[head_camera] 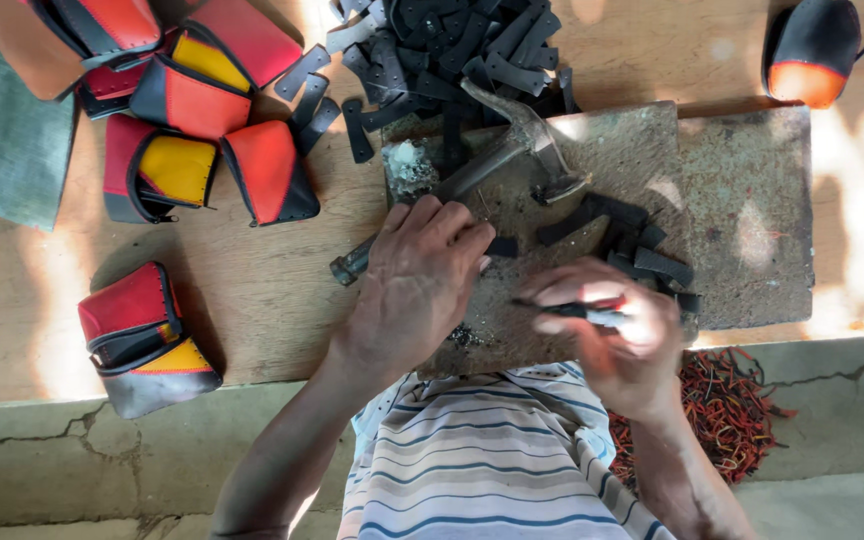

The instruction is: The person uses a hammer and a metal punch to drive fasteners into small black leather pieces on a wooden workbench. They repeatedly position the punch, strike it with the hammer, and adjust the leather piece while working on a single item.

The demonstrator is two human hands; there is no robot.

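Nearest the camera is a striped shirt (pixel 492 460), and just beside the right forearm a heap of red and orange scraps (pixel 727 410) lies on the cracked concrete ledge (pixel 72 460). The right hand (pixel 617 335) has its grip closed around a thin dark tool (pixel 577 311), pinched between thumb and fingertips above the worn stone slab (pixel 742 210) that rests on the wooden surface (pixel 272 280). The left hand (pixel 417 280) lies palm down on the slab, its fingers pressing on a black strap piece (pixel 500 246) whose end sticks out past the fingertips; whether that grip is closed on it or merely holding it flat I cannot tell. A small cluster of cut black strips (pixel 632 245) sits on the slab just beyond the right hand. A hammer (pixel 512 150) lies across the slab's far left corner, its handle running down under the left hand. To the left stands a red, yellow and grey pouch (pixel 142 335), apart from the others. Farther back are a group of red, orange and yellow pouches (pixel 192 110) and a big pile of black straps (pixel 442 50).
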